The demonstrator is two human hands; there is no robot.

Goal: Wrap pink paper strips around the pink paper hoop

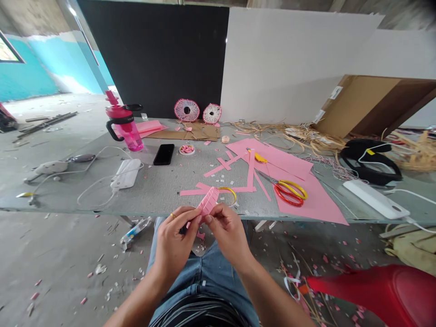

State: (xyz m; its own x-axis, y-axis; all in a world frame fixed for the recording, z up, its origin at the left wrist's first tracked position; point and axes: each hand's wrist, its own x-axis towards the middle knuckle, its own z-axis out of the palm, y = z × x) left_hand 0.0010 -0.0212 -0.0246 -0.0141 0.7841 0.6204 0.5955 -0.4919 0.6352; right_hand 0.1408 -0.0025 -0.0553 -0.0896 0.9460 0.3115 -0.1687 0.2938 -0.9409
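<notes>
A folded pink paper strip (pixel 209 201), curved and marked with crosswise creases, is held over my lap at the table's front edge. My left hand (pixel 177 231) pinches its lower left side; a gold-coloured ring is on one finger. My right hand (pixel 226 231) pinches the lower right side, fingers curled. Just behind the strip lies a yellow ring-shaped roll (pixel 231 192), perhaps tape, partly hidden. Flat pink strips (pixel 194 192) lie around it. To the right, scissors (pixel 289 190) with red and yellow handles rest on pink paper sheets (pixel 313 200).
On the left stand a pink bottle (pixel 124 125), a black phone (pixel 164 154) and a white power bank (pixel 126 174) with a cable. A small dish (pixel 187 150) holds pink bits. Two round woven pieces (pixel 187 110) lean at the back. A cardboard box (pixel 361 104) stands right.
</notes>
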